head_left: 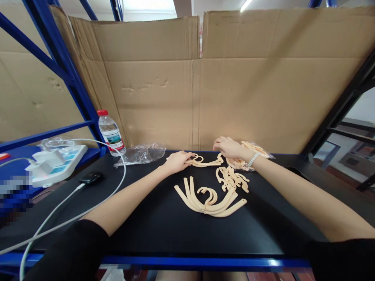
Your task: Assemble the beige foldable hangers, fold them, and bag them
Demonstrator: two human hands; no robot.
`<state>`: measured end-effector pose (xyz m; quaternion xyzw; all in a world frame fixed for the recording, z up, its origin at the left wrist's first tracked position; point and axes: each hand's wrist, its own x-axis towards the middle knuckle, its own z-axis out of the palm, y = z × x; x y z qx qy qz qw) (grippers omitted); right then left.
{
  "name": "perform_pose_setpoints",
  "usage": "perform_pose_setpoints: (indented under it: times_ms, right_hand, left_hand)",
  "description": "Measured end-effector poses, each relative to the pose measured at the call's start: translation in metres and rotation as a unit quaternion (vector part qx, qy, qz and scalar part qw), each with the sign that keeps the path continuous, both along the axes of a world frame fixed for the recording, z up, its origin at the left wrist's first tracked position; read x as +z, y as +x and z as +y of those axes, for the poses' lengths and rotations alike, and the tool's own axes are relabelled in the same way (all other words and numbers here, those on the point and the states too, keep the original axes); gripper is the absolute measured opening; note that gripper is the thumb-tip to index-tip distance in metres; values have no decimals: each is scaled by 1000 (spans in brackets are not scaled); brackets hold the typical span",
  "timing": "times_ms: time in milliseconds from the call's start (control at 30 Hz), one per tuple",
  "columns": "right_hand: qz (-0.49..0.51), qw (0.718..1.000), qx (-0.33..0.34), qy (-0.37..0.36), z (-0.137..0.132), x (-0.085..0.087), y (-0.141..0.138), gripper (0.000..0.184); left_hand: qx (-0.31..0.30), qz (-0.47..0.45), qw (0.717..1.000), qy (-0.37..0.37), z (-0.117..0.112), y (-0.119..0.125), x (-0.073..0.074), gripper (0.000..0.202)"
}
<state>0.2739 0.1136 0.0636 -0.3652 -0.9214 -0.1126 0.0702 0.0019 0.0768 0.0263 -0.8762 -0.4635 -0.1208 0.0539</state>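
At the far side of the black table, my left hand point(179, 161) has its fingers closed on the left end of a cream folding hanger point(205, 163), which shows a hook and a long curved arm. My right hand point(230, 148) is just above the hanger's right end, fingers bent down; whatever is between them is hidden. Nearer to me lie several curved hanger arms point(224, 210), fanned out, with loose hooks point(211, 195) nested among them. A pile of small wavy cream pieces point(231, 178) sits below my right hand.
Clear bags hold more cream parts point(238, 164) behind my right wrist. A crumpled clear bag point(143, 153) and a water bottle point(111, 132) stand back left. A power strip point(58, 164), a small black device point(91, 178) and white cables are at left. Cardboard point(152, 97) walls the back.
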Motion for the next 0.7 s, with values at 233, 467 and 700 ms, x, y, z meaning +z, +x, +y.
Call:
perform_pose_setpoints:
  times_ms: [233,467,700]
  right_hand:
    - [127,990,23,53,-66,13,19,27]
    - [227,968,101,-40,-108,-17,24,21]
    - [170,961,50,-214,-115,-9,37,19]
  left_hand:
    - [-20,-56,998,35,-46,-13,10,26]
    - [-170,-90,980,-59,-103,-6,13,20]
    - [-244,-115,960,-80,-112,2,6,24]
